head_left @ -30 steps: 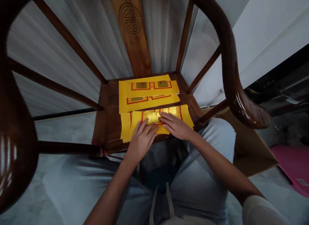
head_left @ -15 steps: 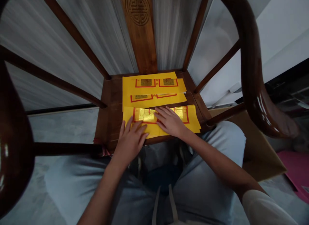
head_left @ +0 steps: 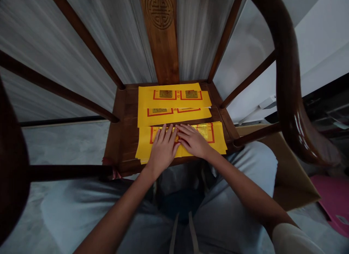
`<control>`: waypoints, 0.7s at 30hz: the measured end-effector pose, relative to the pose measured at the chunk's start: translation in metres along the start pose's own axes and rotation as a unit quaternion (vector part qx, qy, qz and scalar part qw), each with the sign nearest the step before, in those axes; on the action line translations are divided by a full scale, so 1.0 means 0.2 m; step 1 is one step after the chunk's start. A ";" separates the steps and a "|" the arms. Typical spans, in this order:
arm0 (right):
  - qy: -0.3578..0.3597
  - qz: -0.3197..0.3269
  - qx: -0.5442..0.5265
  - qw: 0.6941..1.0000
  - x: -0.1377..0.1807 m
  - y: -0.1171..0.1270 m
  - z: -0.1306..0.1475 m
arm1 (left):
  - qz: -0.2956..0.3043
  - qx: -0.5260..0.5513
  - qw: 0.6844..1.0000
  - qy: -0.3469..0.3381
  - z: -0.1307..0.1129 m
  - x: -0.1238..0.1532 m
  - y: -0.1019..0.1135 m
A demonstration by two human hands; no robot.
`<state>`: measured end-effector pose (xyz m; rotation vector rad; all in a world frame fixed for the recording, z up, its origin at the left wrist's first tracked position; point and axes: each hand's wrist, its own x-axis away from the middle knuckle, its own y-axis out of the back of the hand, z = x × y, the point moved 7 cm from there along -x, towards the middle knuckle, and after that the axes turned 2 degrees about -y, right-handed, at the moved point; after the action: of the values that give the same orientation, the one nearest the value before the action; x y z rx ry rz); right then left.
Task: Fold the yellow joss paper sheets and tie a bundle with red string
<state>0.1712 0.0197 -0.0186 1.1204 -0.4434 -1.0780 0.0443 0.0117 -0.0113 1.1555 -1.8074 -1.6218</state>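
Observation:
A stack of yellow joss paper (head_left: pixel 218 139) with red frames and gold foil lies at the front of the wooden chair seat (head_left: pixel 116 137). My left hand (head_left: pixel 164 145) rests flat on the stack's left-middle part, fingers stretched away from me. Close beside it, my right hand (head_left: pixel 194 140) also lies flat on the paper, its fingers pointing up and left. Between them the hands cover much of the gold foil. Further back on the seat are more yellow sheets (head_left: pixel 177 86), overlapping, with red frames and duller gold patches.
The chair's carved back slat (head_left: pixel 159 39) rises behind the papers. Curved armrests stand on both sides, the right armrest (head_left: pixel 289 75) nearer the wall. An open cardboard box (head_left: pixel 294 166) and a pink plastic item (head_left: pixel 327 199) are on the floor at right.
My left hand has moved right and forward from the paper's left edge to lie beside my right hand. The right hand stays in nearly the same place.

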 end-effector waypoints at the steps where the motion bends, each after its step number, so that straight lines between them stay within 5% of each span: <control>1: 0.002 0.006 -0.001 1.000 0.00 0.00 0.00 | -0.002 0.003 1.000 0.006 0.00 0.01 0.00; 11: 0.020 0.042 0.044 0.998 0.05 -0.01 0.00 | -0.003 -0.010 1.000 0.017 0.06 0.01 0.04; 16: 0.024 0.060 0.043 0.997 0.05 -0.01 -0.02 | -0.038 -0.020 0.996 0.077 0.20 0.04 0.08; 21: 0.031 0.065 0.057 0.996 0.06 -0.02 -0.02 | -0.010 -0.015 0.993 0.115 0.25 0.06 0.06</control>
<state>0.1775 0.0114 -0.0265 1.2052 -0.5260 -0.9106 -0.0057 0.0300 -0.0138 1.2933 -1.6258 -1.4547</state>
